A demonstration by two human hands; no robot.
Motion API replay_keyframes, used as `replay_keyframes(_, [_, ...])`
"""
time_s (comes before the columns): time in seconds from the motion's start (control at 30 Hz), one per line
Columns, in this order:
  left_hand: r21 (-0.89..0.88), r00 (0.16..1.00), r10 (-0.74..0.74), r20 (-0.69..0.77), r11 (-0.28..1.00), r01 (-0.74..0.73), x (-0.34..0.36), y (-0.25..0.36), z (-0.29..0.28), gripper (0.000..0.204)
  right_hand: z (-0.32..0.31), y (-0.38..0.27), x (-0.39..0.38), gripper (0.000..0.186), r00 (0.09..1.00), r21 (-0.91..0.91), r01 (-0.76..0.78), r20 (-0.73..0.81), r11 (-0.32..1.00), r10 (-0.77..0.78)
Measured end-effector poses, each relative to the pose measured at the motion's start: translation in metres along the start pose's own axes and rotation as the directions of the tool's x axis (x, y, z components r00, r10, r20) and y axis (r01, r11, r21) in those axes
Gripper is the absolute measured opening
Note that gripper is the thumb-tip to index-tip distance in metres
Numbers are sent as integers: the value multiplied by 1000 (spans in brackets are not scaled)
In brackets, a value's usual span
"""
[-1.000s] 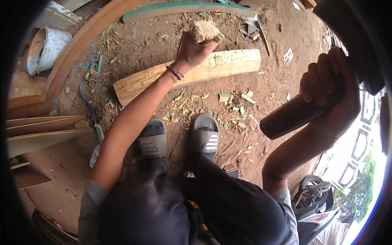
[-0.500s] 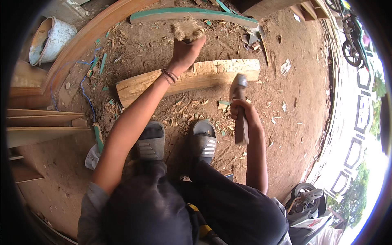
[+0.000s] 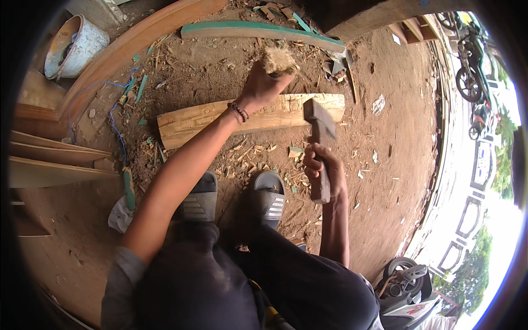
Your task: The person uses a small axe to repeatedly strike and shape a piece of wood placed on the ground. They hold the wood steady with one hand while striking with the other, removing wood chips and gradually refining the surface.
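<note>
A person seen from above squats on bare, reddish-brown dirt littered with pale wood chips and splinters. Their right hand [image 3: 324, 168] is wrapped tight around the dark wooden handle of a hatchet [image 3: 318, 144], fingers curled fully closed. The tool's blunt, rusty-brown metal head rests against the near edge of a split wooden plank [image 3: 203, 118], close to the plank's right end. The plank is pale yellow, rough-hewn and fibrous, lying flat on the ground just beyond the person's feet and running from left to right.

The left hand [image 3: 261, 88] reaches across the plank, a dark beaded bracelet at the wrist. Its fingers are clenched around a ragged, tan, fibrous chunk of wood [image 3: 279, 59], held up past the plank's far edge.

Two grey slide sandals [image 3: 234, 198] with pale stripes sit side by side on the dirt, just short of the plank.

A long curved wooden board [image 3: 132, 47], smooth and orange-brown, arcs across the upper left. Beyond it lies a narrower curved strip with a green-painted edge [image 3: 247, 28]. A dented white bucket [image 3: 74, 41] stands at the upper left. Flat pale boards [image 3: 49, 165] are stacked at the left edge.
</note>
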State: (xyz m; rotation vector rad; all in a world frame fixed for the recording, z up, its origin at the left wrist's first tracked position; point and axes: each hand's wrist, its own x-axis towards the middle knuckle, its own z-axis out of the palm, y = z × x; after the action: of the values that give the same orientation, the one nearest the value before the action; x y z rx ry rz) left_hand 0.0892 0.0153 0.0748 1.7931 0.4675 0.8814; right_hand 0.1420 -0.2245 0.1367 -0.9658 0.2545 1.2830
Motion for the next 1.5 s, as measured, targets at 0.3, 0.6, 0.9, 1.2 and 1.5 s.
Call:
replay_keyframes(0.3, [-46,981,-91,174,994,100,-4,1,13,21,154,-67,-73,53,693,-720,591,220,364,-687])
replay_keyframes(0.6, [-130,999,-11,32,991,15,-2,1,5,27,123,-37,-50,27,927,-926,267,171,267,-334])
replay_keyframes(0.9, [-159,992,103,-74,981,-113,1,1,8,24,181,-63,-97,34,687,-804,544,261,242,-678])
replay_keyframes(1.2, [-151,994,-21,-109,989,4,-5,7,18,29,135,-47,-35,23,951,-990,113,83,84,-298])
replay_keyframes(1.5, [9,982,-187,-34,982,187,-15,14,38,26,127,-67,-53,40,961,-987,-129,-149,97,-233])
